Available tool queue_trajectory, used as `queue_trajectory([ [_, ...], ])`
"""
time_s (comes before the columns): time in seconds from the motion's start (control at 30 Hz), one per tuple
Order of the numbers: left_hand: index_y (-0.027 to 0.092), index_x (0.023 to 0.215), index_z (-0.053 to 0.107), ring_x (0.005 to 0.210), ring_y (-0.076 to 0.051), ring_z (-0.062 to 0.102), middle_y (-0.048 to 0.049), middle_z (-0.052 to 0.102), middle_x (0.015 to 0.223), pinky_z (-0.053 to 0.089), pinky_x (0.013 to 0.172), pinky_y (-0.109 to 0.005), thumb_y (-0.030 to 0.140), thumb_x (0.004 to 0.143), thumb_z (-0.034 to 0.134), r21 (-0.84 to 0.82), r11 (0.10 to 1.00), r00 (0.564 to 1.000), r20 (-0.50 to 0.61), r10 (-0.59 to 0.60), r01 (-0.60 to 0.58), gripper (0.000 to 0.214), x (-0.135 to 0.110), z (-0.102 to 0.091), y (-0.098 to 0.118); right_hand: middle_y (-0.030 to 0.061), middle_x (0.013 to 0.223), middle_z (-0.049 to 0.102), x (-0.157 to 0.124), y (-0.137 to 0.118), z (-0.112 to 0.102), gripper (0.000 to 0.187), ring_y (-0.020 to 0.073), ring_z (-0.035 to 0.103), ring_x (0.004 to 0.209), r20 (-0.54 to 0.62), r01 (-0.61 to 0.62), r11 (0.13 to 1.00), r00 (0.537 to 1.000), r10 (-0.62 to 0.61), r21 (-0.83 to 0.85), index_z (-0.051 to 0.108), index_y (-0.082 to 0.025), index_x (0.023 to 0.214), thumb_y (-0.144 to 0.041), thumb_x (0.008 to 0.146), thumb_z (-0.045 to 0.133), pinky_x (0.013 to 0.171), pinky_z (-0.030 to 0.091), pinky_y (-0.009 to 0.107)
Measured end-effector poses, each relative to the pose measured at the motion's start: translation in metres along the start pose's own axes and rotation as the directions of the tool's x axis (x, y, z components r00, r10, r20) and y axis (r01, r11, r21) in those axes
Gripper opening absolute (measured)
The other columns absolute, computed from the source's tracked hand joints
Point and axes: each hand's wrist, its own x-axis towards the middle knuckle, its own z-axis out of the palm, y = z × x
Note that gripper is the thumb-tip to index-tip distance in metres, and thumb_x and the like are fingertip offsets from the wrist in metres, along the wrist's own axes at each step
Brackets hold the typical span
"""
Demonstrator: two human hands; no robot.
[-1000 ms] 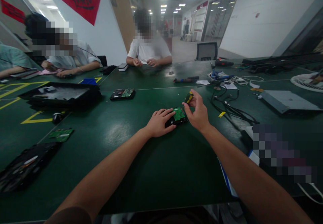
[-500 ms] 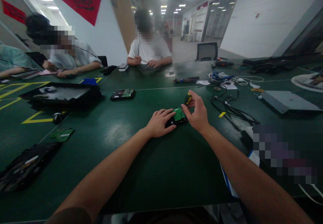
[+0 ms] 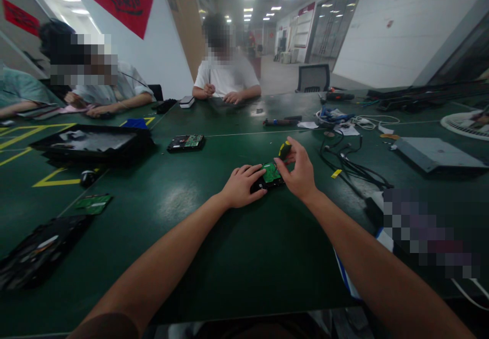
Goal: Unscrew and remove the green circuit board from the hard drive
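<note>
A hard drive (image 3: pixel 271 173) with a green circuit board face up lies on the dark green table in front of me. My left hand (image 3: pixel 243 185) steadies it from the left, fingers over its top and thumb along its near edge. A screwdriver (image 3: pixel 284 150) with a yellow and black handle stands nearly upright, tilted a little, at the drive's right side. My right hand (image 3: pixel 298 170) grips that handle between thumb and fingers. The screwdriver's tip is hidden by my fingers, so I cannot tell exactly where it touches.
Another hard drive (image 3: pixel 186 143) lies beyond to the left, near a black tray (image 3: pixel 139 138). A loose green circuit board (image 3: pixel 93 204) and a black device part (image 3: pixel 42 250) lie at left. Black cables (image 3: pixel 346 163) and a flat grey metal box (image 3: pixel 439 154) are at right. Co-workers sit across the table.
The screwdriver handle has turned a little in my right hand, showing a different side of its yellow and black pattern. My left hand and the hard drive have stayed put.
</note>
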Motion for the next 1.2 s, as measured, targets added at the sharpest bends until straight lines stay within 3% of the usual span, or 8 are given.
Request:
queue_trajectory([
  [0.23, 0.031, 0.157, 0.039, 0.143, -0.037, 0.038, -0.0045, 0.04, 0.163, 0.031, 0.115, -0.057, 0.062, 0.091, 0.057, -0.023, 1.0, 1.0, -0.002, -0.003, 0.003, 0.074, -0.0002, -0.0009, 0.0007, 0.0135, 0.139, 0.057, -0.0005, -0.0001, 0.0003, 0.069, 0.0266, 0.07, 0.102, 0.045, -0.011, 0.998, 0.999, 0.008, 0.064, 0.026, -0.029, 0.16, -0.029, 0.097, 0.056, 0.089, 0.064, 0.049],
  [0.47, 0.032, 0.158, 0.039, 0.143, -0.038, 0.038, -0.005, 0.04, 0.163, 0.031, 0.115, -0.058, 0.062, 0.092, 0.057, -0.028, 1.0, 1.0, 0.005, -0.009, 0.009, 0.075, -0.0001, -0.0014, 0.0016, 0.011, 0.124, 0.061, 0.0003, -0.0029, -0.0027, 0.068, 0.0257, 0.066, 0.09, -0.007, 0.011, 0.999, 1.0, -0.012, -0.033, 0.035, -0.033, 0.155, -0.035, 0.093, 0.064, 0.082, 0.065, 0.052],
  [0.63, 0.031, 0.158, 0.038, 0.143, -0.037, 0.038, -0.0055, 0.04, 0.162, 0.032, 0.115, -0.058, 0.062, 0.092, 0.057, -0.027, 1.0, 1.0, 0.004, -0.006, 0.006, 0.075, -0.0002, -0.0013, 0.0015, 0.012, 0.138, 0.057, 0.0004, -0.0038, -0.0019, 0.067, 0.0263, 0.069, 0.099, 0.016, 0.009, 1.0, 1.0, -0.01, 0.02, 0.028, -0.032, 0.159, -0.031, 0.098, 0.054, 0.092, 0.062, 0.053],
  [0.87, 0.031, 0.158, 0.037, 0.143, -0.038, 0.037, -0.0047, 0.039, 0.163, 0.031, 0.115, -0.058, 0.063, 0.092, 0.055, -0.023, 1.0, 1.0, 0.008, -0.006, 0.006, 0.076, -0.0005, -0.0007, 0.0001, 0.0113, 0.124, 0.061, 0.0011, -0.0011, -0.0023, 0.067, 0.0266, 0.066, 0.09, -0.014, 0.01, 1.0, 1.0, -0.01, -0.029, 0.034, -0.032, 0.156, -0.036, 0.095, 0.061, 0.084, 0.064, 0.054],
  [1.03, 0.031, 0.158, 0.038, 0.144, -0.037, 0.037, -0.0046, 0.039, 0.164, 0.03, 0.116, -0.058, 0.063, 0.092, 0.056, -0.025, 1.0, 1.0, 0.007, -0.004, 0.004, 0.076, 0.0001, -0.001, 0.0002, 0.0123, 0.13, 0.059, 0.0004, -0.0009, -0.0017, 0.067, 0.027, 0.068, 0.097, 0.012, 0.007, 1.0, 1.0, -0.007, 0.023, 0.029, -0.031, 0.159, -0.031, 0.097, 0.054, 0.089, 0.063, 0.053],
  [1.2, 0.033, 0.158, 0.037, 0.144, -0.037, 0.037, -0.0044, 0.038, 0.164, 0.031, 0.115, -0.058, 0.062, 0.092, 0.057, -0.031, 1.0, 1.0, 0.006, -0.004, 0.004, 0.075, -0.0003, -0.0008, -0.0001, 0.013, 0.129, 0.057, 0.0002, 0.0013, -0.001, 0.066, 0.0264, 0.067, 0.092, -0.033, 0.002, 1.0, 0.999, -0.002, 0.001, 0.035, -0.03, 0.154, -0.035, 0.094, 0.063, 0.08, 0.065, 0.051],
])
